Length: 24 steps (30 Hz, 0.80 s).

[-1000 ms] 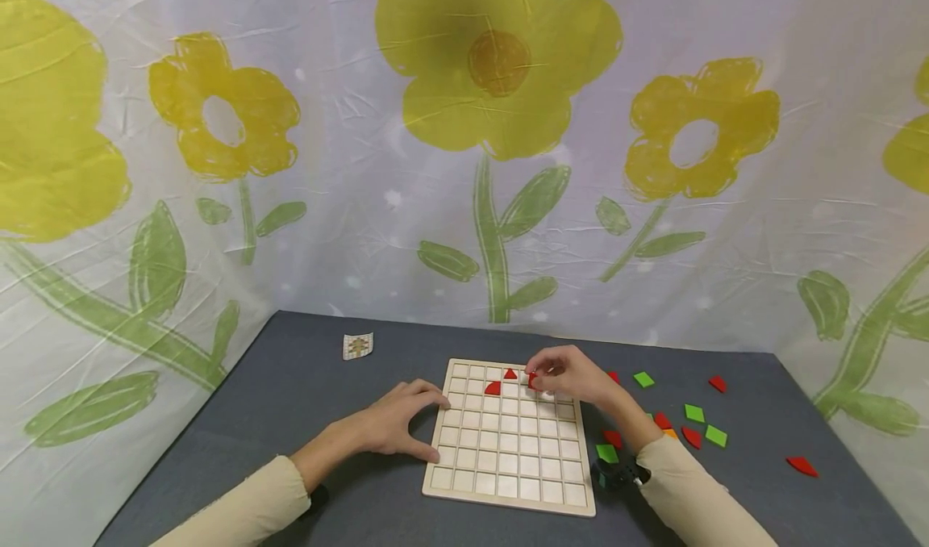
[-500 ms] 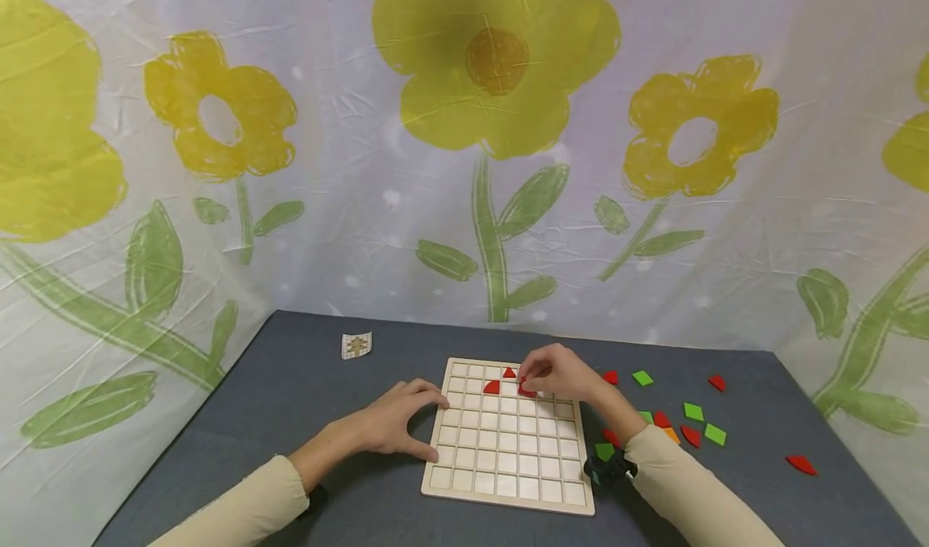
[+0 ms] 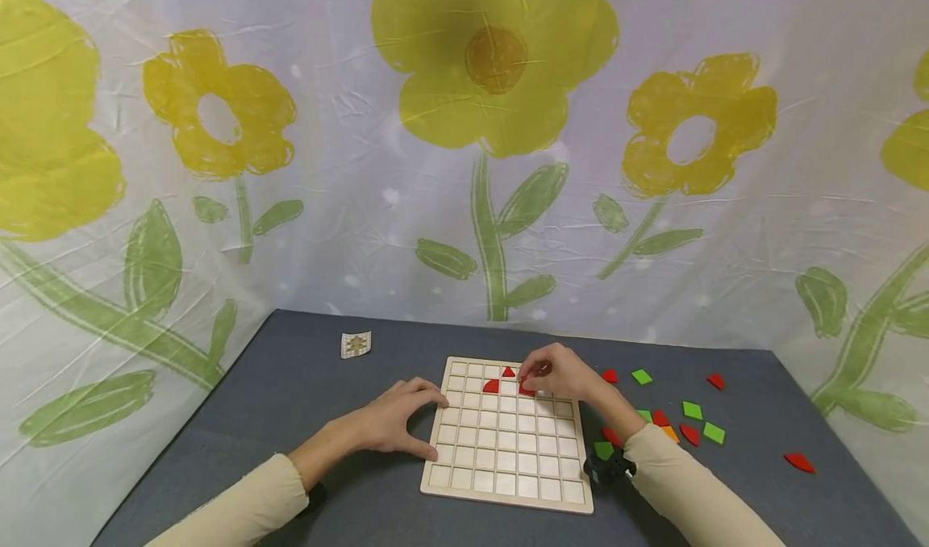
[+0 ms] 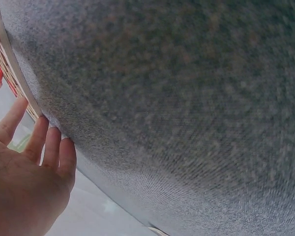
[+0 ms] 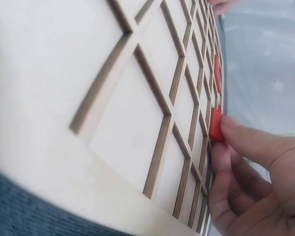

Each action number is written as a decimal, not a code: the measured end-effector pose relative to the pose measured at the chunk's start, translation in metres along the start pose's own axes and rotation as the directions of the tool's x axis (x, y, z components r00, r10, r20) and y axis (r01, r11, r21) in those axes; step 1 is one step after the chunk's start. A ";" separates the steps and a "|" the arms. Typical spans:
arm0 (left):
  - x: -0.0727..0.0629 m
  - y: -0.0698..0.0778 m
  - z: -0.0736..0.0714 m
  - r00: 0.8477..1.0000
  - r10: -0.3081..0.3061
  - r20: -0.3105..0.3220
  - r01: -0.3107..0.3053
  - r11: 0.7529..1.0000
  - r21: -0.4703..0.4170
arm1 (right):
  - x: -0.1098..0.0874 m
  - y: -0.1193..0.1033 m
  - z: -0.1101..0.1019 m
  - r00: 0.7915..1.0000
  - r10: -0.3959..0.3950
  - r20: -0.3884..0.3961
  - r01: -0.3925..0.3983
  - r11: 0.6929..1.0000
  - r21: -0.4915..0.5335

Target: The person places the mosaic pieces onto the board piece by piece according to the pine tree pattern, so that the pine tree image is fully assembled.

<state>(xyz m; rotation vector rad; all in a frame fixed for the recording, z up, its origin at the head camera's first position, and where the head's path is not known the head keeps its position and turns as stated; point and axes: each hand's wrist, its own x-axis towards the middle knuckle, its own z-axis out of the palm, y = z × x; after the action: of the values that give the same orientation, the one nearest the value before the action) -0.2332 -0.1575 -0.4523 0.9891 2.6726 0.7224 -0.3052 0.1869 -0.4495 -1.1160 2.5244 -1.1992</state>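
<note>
A light wooden grid board (image 3: 508, 500) lies on the dark table. My right hand (image 3: 557, 372) pinches a small red piece (image 5: 216, 125) between thumb and fingers, low over a cell in the second row from the far edge. Its exact shape is partly hidden by the fingers. To its left, a red quarter-circle piece (image 3: 491, 386) lies in a cell of that row, and a red triangle (image 3: 508, 372) sits in the far row. Thumb and fingers spread, my left hand (image 3: 397, 419) rests against the board's left edge, fingertips touching the rim in the left wrist view.
Right of the board lie scattered green squares (image 3: 693, 411), red quarter-circle pieces (image 3: 800, 462) and an orange piece (image 3: 668, 433). A small patterned card (image 3: 356, 344) is at the back left. Behind the table hangs a flowered cloth (image 3: 348, 208).
Between one second and half a second ago, my right hand moved slightly left with the red piece, which went from upright to lower over the cell. My left hand stayed put.
</note>
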 end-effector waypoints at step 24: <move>0.000 -0.003 0.001 1.000 0.002 0.007 -0.002 1.000 -0.005 | -0.003 -0.005 0.004 0.999 0.025 -0.024 -0.026 0.999 -0.047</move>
<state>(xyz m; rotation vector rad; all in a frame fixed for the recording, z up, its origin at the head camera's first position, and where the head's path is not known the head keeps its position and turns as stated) -0.2348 -0.1591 -0.4546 0.9916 2.6632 0.7241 -0.2987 0.1839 -0.4491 -1.0826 2.5891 -1.1593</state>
